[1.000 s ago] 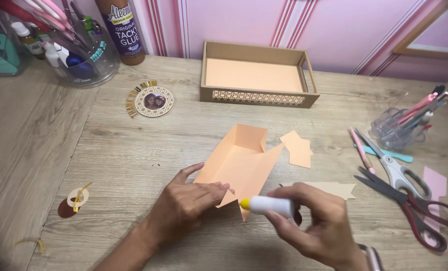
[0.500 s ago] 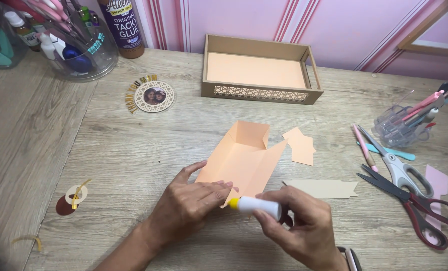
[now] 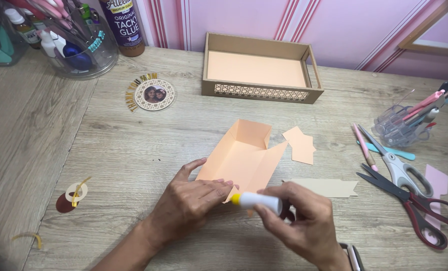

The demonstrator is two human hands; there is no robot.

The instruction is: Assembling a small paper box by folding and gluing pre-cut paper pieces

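Left hand (image 3: 191, 203) lies flat, fingers spread, pinning the peach paper box (image 3: 244, 158) near edge so it can't slide. Right hand (image 3: 301, 223) is closed around one glue stick (image 3: 256, 200), tip touching that edge (between both hands). Right of it: two scissors (image 3: 409, 188), one paper strip (image 3: 326, 187).
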